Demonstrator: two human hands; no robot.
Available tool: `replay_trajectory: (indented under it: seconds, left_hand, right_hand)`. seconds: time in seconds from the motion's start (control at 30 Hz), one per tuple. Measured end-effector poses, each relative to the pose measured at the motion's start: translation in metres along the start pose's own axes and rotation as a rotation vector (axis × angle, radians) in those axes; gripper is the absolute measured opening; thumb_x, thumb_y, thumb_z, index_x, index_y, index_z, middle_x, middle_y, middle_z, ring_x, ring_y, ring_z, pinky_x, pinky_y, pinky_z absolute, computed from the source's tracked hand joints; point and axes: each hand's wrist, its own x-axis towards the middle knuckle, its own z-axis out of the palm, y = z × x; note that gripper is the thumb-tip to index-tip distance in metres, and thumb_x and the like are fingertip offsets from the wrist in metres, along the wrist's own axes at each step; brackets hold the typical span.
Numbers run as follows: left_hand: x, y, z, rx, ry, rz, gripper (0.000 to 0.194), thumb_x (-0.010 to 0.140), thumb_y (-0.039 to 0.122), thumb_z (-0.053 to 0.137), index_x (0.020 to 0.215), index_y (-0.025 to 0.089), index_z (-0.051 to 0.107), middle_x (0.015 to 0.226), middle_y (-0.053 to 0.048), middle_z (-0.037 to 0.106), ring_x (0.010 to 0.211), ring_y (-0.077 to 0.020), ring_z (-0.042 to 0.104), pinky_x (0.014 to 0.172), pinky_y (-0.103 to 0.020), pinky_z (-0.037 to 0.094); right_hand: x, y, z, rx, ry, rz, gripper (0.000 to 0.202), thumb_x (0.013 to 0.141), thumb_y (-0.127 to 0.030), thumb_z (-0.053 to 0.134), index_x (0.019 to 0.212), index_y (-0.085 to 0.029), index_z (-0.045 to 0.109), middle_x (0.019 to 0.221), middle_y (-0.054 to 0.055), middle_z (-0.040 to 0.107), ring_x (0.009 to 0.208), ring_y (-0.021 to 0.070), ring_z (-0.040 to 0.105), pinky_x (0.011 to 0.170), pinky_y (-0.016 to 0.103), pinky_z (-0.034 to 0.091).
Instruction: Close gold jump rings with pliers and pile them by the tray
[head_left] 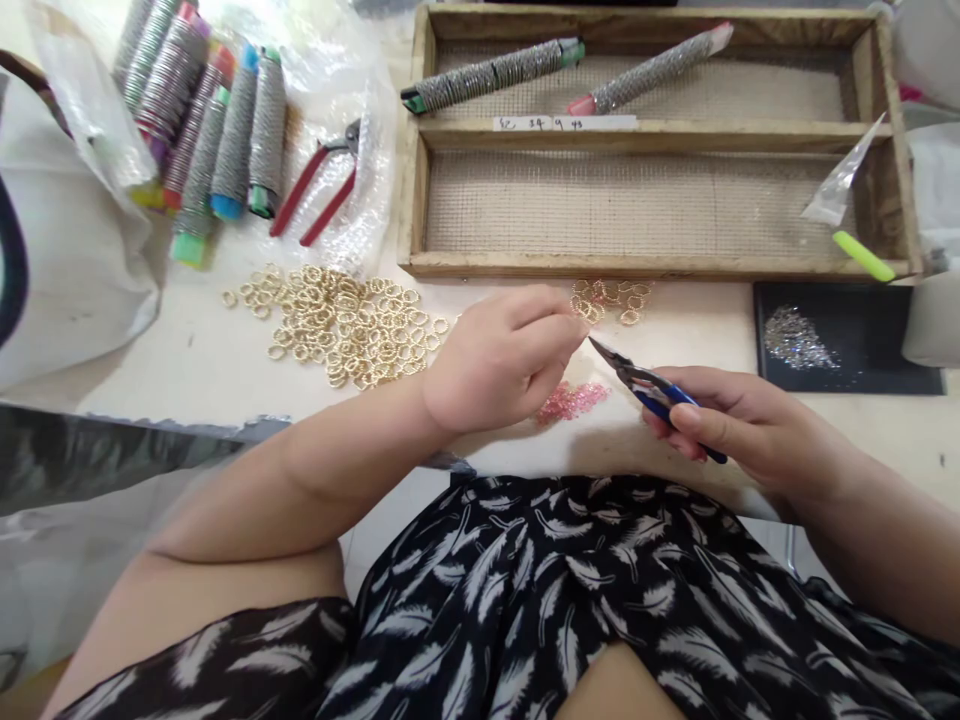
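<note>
Feather-print dress (570, 600), bottom centre. Mid-frame: left hand (506, 355), pinched closed, contents unclear. Right of centre: pliers (636, 378), gripped in right hand (731, 420).

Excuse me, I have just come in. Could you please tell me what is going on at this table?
The person's right hand holds blue-handled pliers, with the tips pointing towards the left hand. The left hand is pinched together; what it may hold is hidden. Small pink beads lie close to it. A large pile of gold rings lies to its left, and a smaller group of rings sits just in front of the wooden tray.
</note>
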Motion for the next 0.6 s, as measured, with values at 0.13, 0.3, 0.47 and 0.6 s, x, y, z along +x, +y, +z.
replay_trajectory:
  seconds: [0.13, 0.3, 0.47, 0.6]
  left_hand:
    - [0.0002, 0.0016, 0.0006, 0.06, -0.021, -0.002, 0.014, 0.092, 0.006, 0.059, 0.091, 0.019, 0.063, 0.088, -0.004, 0.073, 0.078, -0.0167, 0.069, 0.065, -0.028, 0.057]
    - [0.0016, 0.0026, 0.0017, -0.045, 0.018, -0.053, 0.013, 0.094, 0.008, 0.061, 0.09, 0.018, 0.066, 0.088, -0.003, 0.074, 0.079, -0.0154, 0.07, 0.068, -0.028, 0.058]
    - [0.0022, 0.0028, 0.0017, -0.258, 0.034, -0.201, 0.01, 0.094, 0.011, 0.064, 0.095, 0.019, 0.07, 0.089, -0.003, 0.075, 0.078, -0.0134, 0.07, 0.068, -0.027, 0.058]
    - [0.0029, 0.0025, 0.0005, -0.378, -0.003, -0.299, 0.011, 0.093, 0.013, 0.066, 0.101, 0.018, 0.071, 0.084, -0.002, 0.073, 0.072, -0.011, 0.066, 0.065, -0.025, 0.056]
  right_hand:
    - [0.0005, 0.0021, 0.0008, 0.001, -0.018, 0.009, 0.048, 0.089, -0.067, 0.078, 0.084, -0.021, 0.071, 0.074, 0.001, 0.058, 0.058, 0.0125, 0.048, 0.052, 0.026, 0.044]
    - [0.0003, 0.004, 0.0028, 0.034, -0.011, 0.013, 0.048, 0.089, -0.068, 0.079, 0.082, -0.021, 0.07, 0.076, 0.001, 0.059, 0.058, 0.012, 0.049, 0.053, 0.026, 0.045]
    - [-0.0005, 0.0045, 0.0032, 0.038, -0.011, -0.025, 0.046, 0.092, -0.066, 0.076, 0.082, -0.021, 0.071, 0.074, 0.0, 0.058, 0.057, 0.0118, 0.049, 0.053, 0.025, 0.046]
    - [-0.0013, 0.0036, 0.0026, 0.025, -0.017, -0.045, 0.046, 0.094, -0.065, 0.075, 0.083, -0.021, 0.072, 0.073, 0.0, 0.058, 0.057, 0.0118, 0.049, 0.052, 0.025, 0.046]
